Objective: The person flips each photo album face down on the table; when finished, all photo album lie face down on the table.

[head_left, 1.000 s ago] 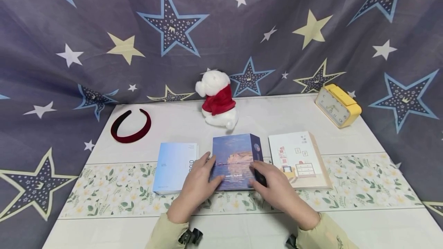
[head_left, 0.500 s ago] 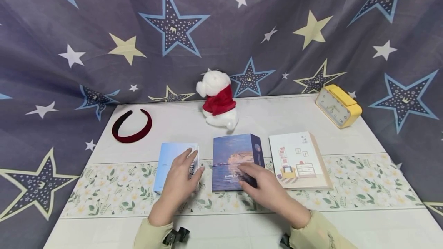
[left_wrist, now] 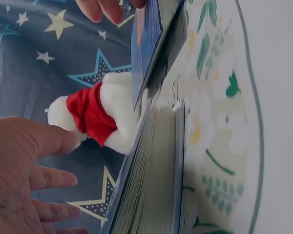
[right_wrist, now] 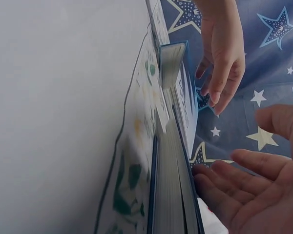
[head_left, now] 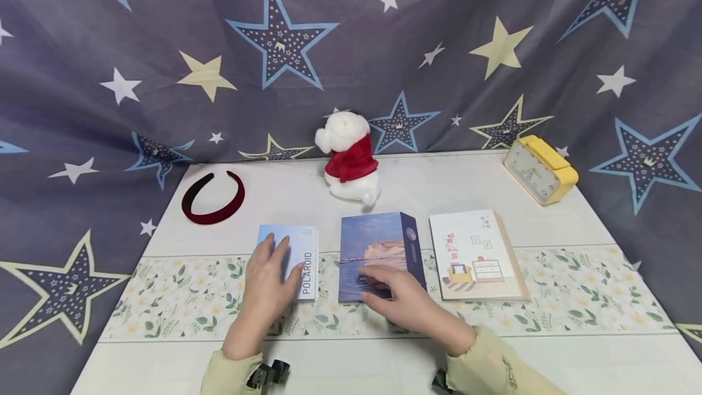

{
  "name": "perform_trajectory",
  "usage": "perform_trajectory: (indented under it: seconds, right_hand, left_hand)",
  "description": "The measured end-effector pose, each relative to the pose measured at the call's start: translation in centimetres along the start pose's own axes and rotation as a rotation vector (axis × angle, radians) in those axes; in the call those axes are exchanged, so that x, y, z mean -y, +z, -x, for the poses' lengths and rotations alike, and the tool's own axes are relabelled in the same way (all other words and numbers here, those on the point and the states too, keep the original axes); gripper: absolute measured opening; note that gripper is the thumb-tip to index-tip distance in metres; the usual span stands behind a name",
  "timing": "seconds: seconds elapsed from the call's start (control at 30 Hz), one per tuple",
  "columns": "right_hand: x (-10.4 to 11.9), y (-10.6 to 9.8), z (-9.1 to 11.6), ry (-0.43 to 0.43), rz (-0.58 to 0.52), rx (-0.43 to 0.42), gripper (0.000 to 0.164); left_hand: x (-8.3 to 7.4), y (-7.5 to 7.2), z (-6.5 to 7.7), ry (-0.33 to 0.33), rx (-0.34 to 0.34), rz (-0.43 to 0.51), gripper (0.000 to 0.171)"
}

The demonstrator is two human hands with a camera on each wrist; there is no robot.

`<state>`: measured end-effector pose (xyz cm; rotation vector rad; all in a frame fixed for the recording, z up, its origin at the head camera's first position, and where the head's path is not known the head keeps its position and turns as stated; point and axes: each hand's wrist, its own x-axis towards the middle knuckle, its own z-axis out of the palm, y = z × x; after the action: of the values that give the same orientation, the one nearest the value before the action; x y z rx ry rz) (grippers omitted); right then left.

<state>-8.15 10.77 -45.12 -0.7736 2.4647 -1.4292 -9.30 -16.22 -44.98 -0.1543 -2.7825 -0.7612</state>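
A light blue photo album marked "POLAROID" lies flat at the left of a row. My left hand hangs over its left part with fingers spread; the left wrist view shows a gap between this hand and the album's page block. In the middle lies a dark blue photo album with a painted sea cliff on its cover. Over its lower part is my right hand, fingers loosely bent and holding nothing. In the right wrist view, the fingertips are right beside that album's cover.
A white album with a drawn room lies at the right of the row. Behind stand a white plush toy in red and a yellow alarm clock. A dark red headband lies back left. A starry curtain hangs behind the table.
My left hand has left the dark blue album's edge and moved left over the light blue one. The right hand has shifted left from the dark blue album's right edge onto its cover area.
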Motion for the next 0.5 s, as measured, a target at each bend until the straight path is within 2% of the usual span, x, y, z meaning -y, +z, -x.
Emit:
perform_trajectory:
  seconds: [0.2, 0.5]
  right_hand:
    - [0.3, 0.7, -0.6, 0.041, -0.117, 0.093, 0.055]
    - [1.0, 1.9, -2.0, 0.053, -0.214, 0.221, 0.068]
  left_hand:
    - [0.6, -0.3, 0.3, -0.071, 0.048, -0.044, 0.061]
    - [1.5, -0.3, 0.7, -0.113, 0.102, 0.014, 0.067]
